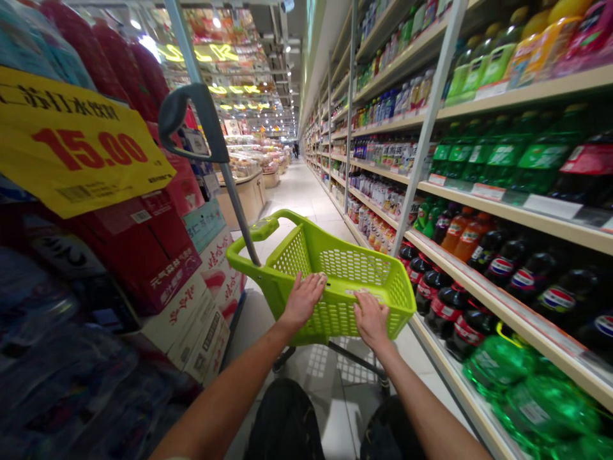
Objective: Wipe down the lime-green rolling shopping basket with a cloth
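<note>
In the head view, a green shopping cart (335, 316) stands on the tiled floor (309, 182) of a shop aisle, just in front of the person's knees (285, 418); its basket has perforated walls and tilts a little in the view, its right end near the lower shelves. The left hand (304, 297) lies on the near rim of the basket, left of its middle, fingers spread slightly and reaching over the edge; the right hand (371, 318) sits farther right on the same rim, fingers bent over it; how firmly either one presses cannot be told; the two hands are apart, and both touch the cart. A grey pole (238, 214) rises by the cart's left corner, with a dark grey loop handle (194, 124) on it.

On the right, shelves (510, 294) carry rows of drinks: green bottles (502, 150) on a middle level; orange bottles (464, 233) and dark bottles (522, 268) below them; large green bottles (541, 402) at the bottom. On the left, a yellow price sign (86, 137) reading 15.00 hangs before stacked red cartons (129, 246); white cartons (184, 319) stand lower, near the cart; plastic-wrapped packs (86, 383) in the lower corner are blurred.
</note>
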Demonstrator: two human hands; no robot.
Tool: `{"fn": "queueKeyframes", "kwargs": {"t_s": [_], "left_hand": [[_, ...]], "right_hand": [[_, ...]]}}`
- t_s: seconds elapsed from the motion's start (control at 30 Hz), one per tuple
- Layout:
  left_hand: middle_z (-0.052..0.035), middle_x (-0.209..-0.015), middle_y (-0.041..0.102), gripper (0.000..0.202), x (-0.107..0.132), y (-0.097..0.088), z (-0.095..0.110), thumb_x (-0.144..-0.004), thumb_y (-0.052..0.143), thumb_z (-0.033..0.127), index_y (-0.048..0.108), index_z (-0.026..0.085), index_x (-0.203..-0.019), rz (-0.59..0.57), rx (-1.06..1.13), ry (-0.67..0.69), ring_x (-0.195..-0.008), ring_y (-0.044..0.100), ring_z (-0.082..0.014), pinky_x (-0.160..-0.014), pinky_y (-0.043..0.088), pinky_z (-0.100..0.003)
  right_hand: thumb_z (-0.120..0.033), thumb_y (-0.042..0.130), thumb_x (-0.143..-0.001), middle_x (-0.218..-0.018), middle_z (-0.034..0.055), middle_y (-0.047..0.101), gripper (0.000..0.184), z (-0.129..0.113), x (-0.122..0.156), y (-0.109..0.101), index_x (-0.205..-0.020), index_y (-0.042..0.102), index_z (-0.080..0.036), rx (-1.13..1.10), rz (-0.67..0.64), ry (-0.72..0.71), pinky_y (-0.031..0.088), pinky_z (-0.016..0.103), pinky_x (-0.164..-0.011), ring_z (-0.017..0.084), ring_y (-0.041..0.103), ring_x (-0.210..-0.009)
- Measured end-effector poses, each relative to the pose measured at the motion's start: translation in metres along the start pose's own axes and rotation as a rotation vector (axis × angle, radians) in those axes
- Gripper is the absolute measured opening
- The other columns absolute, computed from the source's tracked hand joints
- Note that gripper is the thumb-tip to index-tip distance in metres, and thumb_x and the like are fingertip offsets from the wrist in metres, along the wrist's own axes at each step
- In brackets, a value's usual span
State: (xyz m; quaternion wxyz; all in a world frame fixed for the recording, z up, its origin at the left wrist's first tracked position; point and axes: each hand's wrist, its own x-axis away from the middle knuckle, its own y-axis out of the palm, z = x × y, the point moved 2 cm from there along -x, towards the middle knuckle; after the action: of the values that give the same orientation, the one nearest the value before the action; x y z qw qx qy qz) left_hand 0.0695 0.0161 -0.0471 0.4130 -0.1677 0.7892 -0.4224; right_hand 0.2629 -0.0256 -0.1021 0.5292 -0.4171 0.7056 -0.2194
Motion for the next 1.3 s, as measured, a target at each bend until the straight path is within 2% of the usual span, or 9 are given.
{"fn": "queueKeyframes", "kwargs": {"t_s": [0.23,0.47,0.57,0.7,0.77,0.93,1.0,1.17,1.3], "left_hand": [[-0.0084,-0.13,0.044,0.04,0.023,-0.022,-0.067,-0.088,0.028,0.018,0.041,0.021,-0.126,0.102,-0.088,-0.281,-0.121,0.039,-0.0226,-0.104,0.006,-0.053],[-0.005,-0.129,0.047,0.039,0.006,0.004,-0.004,-0.087,0.033,0.02,0.042,0.024,-0.125,0.025,0.034,-0.067,-0.119,0.041,-0.0188,-0.107,0.009,-0.047],[-0.0052,-0.129,0.046,0.04,0.006,-0.004,-0.019,-0.087,0.032,0.018,0.04,0.025,-0.126,0.026,0.044,-0.071,-0.119,0.041,-0.0191,-0.106,0.006,-0.05],[-0.0072,-0.129,0.045,0.04,0.02,-0.018,-0.058,-0.087,0.03,0.015,0.043,0.023,-0.124,0.101,-0.009,-0.248,-0.12,0.04,-0.0213,-0.104,0.003,-0.053],[-0.007,-0.129,0.045,0.039,0.021,-0.017,-0.051,-0.088,0.029,0.016,0.044,0.023,-0.124,0.109,-0.005,-0.252,-0.121,0.039,-0.0205,-0.105,0.004,-0.052],[-0.004,-0.13,0.045,0.037,0.008,-0.002,-0.003,-0.088,0.032,0.023,0.044,0.025,-0.124,0.038,0.065,-0.087,-0.122,0.038,-0.0183,-0.106,0.008,-0.048],[-0.0042,-0.13,0.044,0.038,0.007,-0.004,-0.009,-0.088,0.032,0.021,0.042,0.026,-0.124,0.036,0.064,-0.096,-0.121,0.038,-0.0183,-0.106,0.007,-0.049],[-0.0067,-0.131,0.043,0.041,0.018,-0.017,-0.051,-0.087,0.028,0.015,0.041,0.025,-0.125,0.114,0.016,-0.304,-0.121,0.039,-0.0207,-0.105,0.004,-0.052],[-0.0056,-0.13,0.045,0.04,0.01,-0.004,-0.012,-0.087,0.032,0.019,0.041,0.025,-0.126,0.07,0.048,-0.193,-0.122,0.037,-0.0189,-0.106,0.011,-0.048]], "right_hand": [[-0.022,0.037,-0.083,-0.115,0.0073,0.056,0.033,-0.002,0.003,0.001,-0.112,0.053,-0.019,0.022,-0.004,0.047,0.025,0.033,-0.079,0.02,0.043,-0.109],[-0.021,0.036,-0.083,-0.118,0.0083,0.054,0.037,-0.006,0.0,-0.002,-0.117,0.049,-0.018,0.057,-0.075,0.035,0.026,0.033,-0.08,0.02,0.042,-0.111],[-0.021,0.037,-0.082,-0.12,0.0084,0.053,0.038,-0.005,-0.001,-0.004,-0.118,0.049,-0.018,0.093,-0.093,0.035,0.027,0.034,-0.08,0.02,0.041,-0.113],[-0.021,0.038,-0.081,-0.122,0.0097,0.051,0.04,-0.008,0.002,-0.001,-0.12,0.047,-0.017,0.122,-0.082,0.066,0.026,0.036,-0.084,0.022,0.038,-0.115],[-0.022,0.038,-0.081,-0.124,0.0104,0.05,0.041,-0.011,0.003,0.001,-0.121,0.046,-0.016,0.135,-0.081,0.082,0.025,0.037,-0.086,0.022,0.037,-0.117],[-0.021,0.038,-0.08,-0.128,0.0096,0.047,0.044,-0.011,0.002,-0.003,-0.124,0.043,-0.016,0.153,-0.145,0.072,0.026,0.038,-0.089,0.022,0.034,-0.121],[-0.02,0.037,-0.08,-0.129,0.0092,0.046,0.045,-0.009,0.001,-0.007,-0.125,0.042,-0.017,0.162,-0.169,0.089,0.026,0.038,-0.09,0.021,0.033,-0.122],[-0.021,0.036,-0.079,-0.134,0.0114,0.038,0.049,-0.008,0.005,-0.011,-0.127,0.038,-0.013,0.206,-0.143,0.179,0.022,0.046,-0.094,0.023,0.028,-0.125],[-0.02,0.036,-0.077,-0.137,0.0112,0.033,0.053,-0.011,0.008,-0.008,-0.13,0.035,-0.012,0.222,-0.155,0.196,0.019,0.05,-0.096,0.024,0.022,-0.128]]}}
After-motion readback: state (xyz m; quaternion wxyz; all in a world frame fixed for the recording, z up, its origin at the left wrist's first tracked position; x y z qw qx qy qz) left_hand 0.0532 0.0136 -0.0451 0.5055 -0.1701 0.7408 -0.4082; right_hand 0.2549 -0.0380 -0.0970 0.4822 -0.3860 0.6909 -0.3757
